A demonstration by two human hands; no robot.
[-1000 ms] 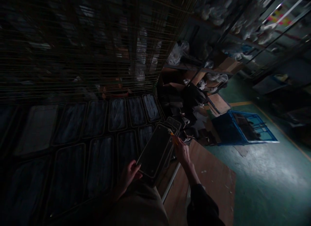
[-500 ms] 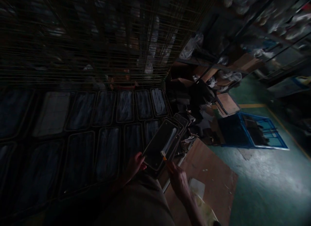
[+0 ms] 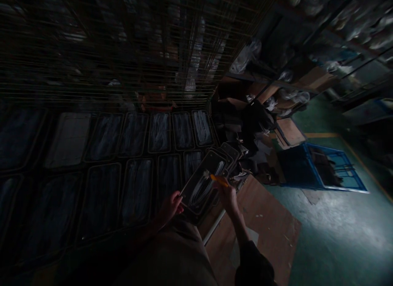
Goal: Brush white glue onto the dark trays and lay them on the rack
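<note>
A dark rectangular panel with rounded corners (image 3: 196, 187) lies tilted in front of me, with white streaks curving over its face. My left hand (image 3: 172, 206) grips the panel's near left edge between thumb and fingers. In my right hand (image 3: 226, 192) is a brush with an orange handle (image 3: 217, 179); its pale bristles are over the panel's upper left part. Whether the bristles touch the surface I cannot tell. More dark panels (image 3: 230, 150) are stacked under and behind this one.
Rows of streaked panels (image 3: 137, 191) lie to the left, one of them paler (image 3: 69, 140). A wire rack (image 3: 123, 52) rises behind. On the right are a wooden board (image 3: 264, 220), a blue metal-framed cart (image 3: 325, 167), cardboard (image 3: 290, 132) and the green floor (image 3: 344, 220).
My right hand has moved the brush up and left across the panel. Curved white streaks now spread over more of its face. My left hand keeps its hold.
</note>
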